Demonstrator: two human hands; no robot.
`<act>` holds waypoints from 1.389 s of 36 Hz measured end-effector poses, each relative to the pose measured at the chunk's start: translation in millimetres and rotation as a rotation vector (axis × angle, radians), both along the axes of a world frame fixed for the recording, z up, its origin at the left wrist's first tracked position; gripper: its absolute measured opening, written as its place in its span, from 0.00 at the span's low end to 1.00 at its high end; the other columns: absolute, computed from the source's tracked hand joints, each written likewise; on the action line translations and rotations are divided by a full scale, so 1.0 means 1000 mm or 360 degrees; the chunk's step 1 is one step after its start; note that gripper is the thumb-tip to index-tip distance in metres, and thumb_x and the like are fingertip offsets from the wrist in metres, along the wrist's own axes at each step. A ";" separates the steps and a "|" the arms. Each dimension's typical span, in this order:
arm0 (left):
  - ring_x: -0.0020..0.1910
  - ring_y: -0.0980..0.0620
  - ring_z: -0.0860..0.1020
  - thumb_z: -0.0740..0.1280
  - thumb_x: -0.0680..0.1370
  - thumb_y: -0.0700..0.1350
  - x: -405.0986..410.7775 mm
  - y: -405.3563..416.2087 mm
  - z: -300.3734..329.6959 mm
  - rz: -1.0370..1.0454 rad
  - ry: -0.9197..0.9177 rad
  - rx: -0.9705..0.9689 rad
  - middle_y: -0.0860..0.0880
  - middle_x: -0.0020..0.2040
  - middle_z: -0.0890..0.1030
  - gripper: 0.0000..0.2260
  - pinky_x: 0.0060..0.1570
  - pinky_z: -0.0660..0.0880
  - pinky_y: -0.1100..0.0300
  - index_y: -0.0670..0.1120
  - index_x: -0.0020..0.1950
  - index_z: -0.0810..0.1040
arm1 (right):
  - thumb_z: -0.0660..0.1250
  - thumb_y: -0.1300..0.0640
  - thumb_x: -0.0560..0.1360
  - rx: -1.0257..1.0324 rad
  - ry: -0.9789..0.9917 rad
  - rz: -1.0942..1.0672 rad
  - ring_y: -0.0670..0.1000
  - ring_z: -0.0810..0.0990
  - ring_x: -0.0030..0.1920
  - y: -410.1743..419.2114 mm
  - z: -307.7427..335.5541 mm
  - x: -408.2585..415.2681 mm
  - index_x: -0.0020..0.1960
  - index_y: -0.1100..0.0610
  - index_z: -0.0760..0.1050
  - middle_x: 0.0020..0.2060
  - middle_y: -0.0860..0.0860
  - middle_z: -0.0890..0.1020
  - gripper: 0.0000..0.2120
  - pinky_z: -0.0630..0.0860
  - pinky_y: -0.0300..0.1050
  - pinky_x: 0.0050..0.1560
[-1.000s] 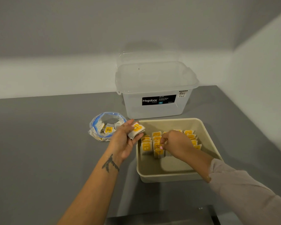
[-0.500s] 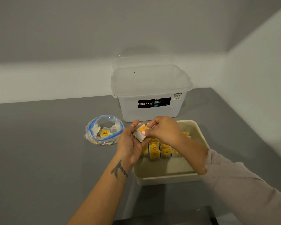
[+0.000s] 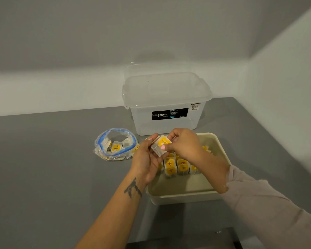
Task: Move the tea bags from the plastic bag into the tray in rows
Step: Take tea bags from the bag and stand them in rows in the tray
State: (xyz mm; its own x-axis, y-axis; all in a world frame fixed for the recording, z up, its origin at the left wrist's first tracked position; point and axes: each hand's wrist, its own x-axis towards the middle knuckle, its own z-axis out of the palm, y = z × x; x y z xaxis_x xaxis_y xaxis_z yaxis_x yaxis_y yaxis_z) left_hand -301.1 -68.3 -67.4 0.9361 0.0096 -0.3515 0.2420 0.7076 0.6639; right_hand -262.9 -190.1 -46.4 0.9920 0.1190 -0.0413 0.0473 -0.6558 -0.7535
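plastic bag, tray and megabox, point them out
plastic bag (image 3: 104, 141), head view, blue rim
tray (image 3: 184, 198), head view, near wall
megabox (image 3: 169, 114), head view, black label

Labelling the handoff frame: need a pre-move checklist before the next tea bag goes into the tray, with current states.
1. Tea bag in grasp: ok. The right hand pinches the top tea bag of the small stack that the left hand holds.
2. One bag separated from the stack: cannot tell; bags overlap.
3. Room in the tray: ok. Bare floor shows in front of the rows of tea bags.
4. Rows standing in line: ok where visible; far rows are hidden by the hands.
5. Supply left: ok. The plastic bag lies open with tea bags inside.
6. Path clear: ok. The Megabox container stands behind the tray.
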 end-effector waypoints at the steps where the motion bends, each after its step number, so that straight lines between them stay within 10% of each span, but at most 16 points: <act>1: 0.50 0.46 0.80 0.56 0.82 0.42 0.000 0.000 0.000 0.0002 -0.0004 0.0011 0.41 0.53 0.80 0.13 0.46 0.79 0.55 0.40 0.62 0.74 | 0.77 0.53 0.66 0.0001 -0.0031 -0.0012 0.48 0.78 0.36 -0.001 -0.001 0.000 0.38 0.50 0.74 0.34 0.48 0.81 0.11 0.72 0.42 0.38; 11: 0.42 0.51 0.82 0.62 0.79 0.44 -0.002 0.000 -0.001 -0.0126 -0.0088 0.0149 0.44 0.44 0.84 0.10 0.44 0.80 0.59 0.39 0.55 0.77 | 0.72 0.56 0.72 0.0411 -0.0056 -0.0159 0.53 0.82 0.38 -0.003 -0.006 0.001 0.37 0.49 0.73 0.36 0.52 0.82 0.09 0.77 0.49 0.39; 18: 0.43 0.53 0.82 0.66 0.76 0.40 -0.001 0.000 -0.003 -0.0104 -0.0087 0.0350 0.46 0.46 0.83 0.08 0.42 0.80 0.62 0.41 0.53 0.78 | 0.69 0.60 0.75 0.0865 0.0159 -0.0191 0.41 0.69 0.19 -0.004 -0.006 -0.005 0.40 0.55 0.74 0.41 0.57 0.83 0.06 0.68 0.38 0.25; 50: 0.42 0.53 0.82 0.69 0.75 0.39 0.006 0.015 0.005 0.0006 -0.0210 0.1013 0.47 0.44 0.80 0.04 0.36 0.80 0.64 0.45 0.48 0.77 | 0.64 0.59 0.79 0.1209 0.0735 -0.0210 0.44 0.72 0.24 -0.003 -0.027 -0.012 0.47 0.56 0.76 0.38 0.51 0.80 0.04 0.65 0.38 0.27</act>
State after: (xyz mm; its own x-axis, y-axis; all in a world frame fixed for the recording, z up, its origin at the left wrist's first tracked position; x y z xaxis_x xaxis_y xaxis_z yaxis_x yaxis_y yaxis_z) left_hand -295.0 -52.9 -62.9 0.9706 0.1816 -0.1580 0.1279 0.1670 0.9776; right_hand -275.1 -193.6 -73.5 0.9037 0.1632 -0.3959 -0.4081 0.0484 -0.9117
